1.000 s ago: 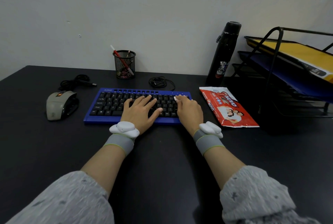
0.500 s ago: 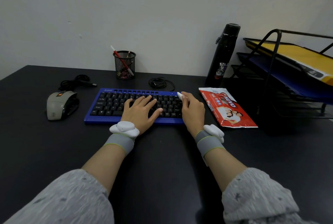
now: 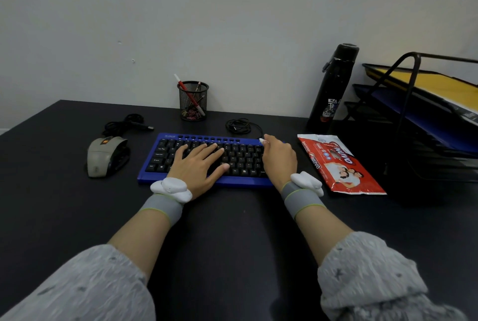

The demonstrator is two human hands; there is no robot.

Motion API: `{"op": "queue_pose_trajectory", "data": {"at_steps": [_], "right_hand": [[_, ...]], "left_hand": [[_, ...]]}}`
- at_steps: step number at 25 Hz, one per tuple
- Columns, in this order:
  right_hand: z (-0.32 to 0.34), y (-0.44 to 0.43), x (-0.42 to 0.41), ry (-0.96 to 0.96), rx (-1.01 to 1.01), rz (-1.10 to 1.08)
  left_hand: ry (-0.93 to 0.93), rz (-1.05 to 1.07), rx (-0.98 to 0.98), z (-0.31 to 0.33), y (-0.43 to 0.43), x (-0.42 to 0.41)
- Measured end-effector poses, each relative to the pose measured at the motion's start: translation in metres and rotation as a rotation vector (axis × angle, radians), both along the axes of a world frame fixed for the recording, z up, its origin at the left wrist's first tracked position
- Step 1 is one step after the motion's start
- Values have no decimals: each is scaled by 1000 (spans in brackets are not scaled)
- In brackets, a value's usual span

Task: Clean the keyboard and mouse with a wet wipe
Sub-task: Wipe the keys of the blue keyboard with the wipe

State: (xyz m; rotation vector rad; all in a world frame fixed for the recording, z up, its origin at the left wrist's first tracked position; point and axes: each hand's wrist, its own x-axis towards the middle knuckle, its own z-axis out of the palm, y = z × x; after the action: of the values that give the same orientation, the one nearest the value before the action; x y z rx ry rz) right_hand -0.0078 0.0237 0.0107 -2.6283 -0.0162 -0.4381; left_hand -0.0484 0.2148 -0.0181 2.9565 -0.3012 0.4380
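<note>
A blue keyboard (image 3: 165,151) with black keys lies on the dark desk. My left hand (image 3: 199,165) rests flat on its keys with fingers spread, holding it down. My right hand (image 3: 279,157) is curled over the keyboard's right end, gripping a small white wet wipe (image 3: 262,140) whose tip shows at the top right corner. A grey mouse (image 3: 104,155) sits left of the keyboard. The red wet wipe pack (image 3: 338,163) lies to the right.
A mesh pen cup (image 3: 192,101) stands behind the keyboard. Coiled cables (image 3: 239,125) lie near it, and another cable bundle (image 3: 126,124) lies behind the mouse. A black bottle (image 3: 332,88) and a stacked wire paper tray (image 3: 424,111) fill the right side.
My right hand slid with the wipe from the right middle keys up to the keyboard's far right corner. My left hand stayed put on the keys.
</note>
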Motion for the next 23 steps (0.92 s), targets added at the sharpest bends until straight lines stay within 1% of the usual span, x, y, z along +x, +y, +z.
{"op": "queue_pose_trajectory", "data": {"at_steps": [2, 4, 16, 23], "right_hand": [[-2, 2, 0, 51, -69, -4], [-5, 2, 1, 64, -93, 5], [-4, 17, 7, 69, -121, 80], [-6, 26, 4, 112, -135, 278]], "left_hand": [[-10, -3, -23, -1, -2, 0], [-22, -2, -34, -2, -3, 1], [-42, -5, 0, -1, -3, 0], [-55, 4, 9, 1, -5, 0]]}}
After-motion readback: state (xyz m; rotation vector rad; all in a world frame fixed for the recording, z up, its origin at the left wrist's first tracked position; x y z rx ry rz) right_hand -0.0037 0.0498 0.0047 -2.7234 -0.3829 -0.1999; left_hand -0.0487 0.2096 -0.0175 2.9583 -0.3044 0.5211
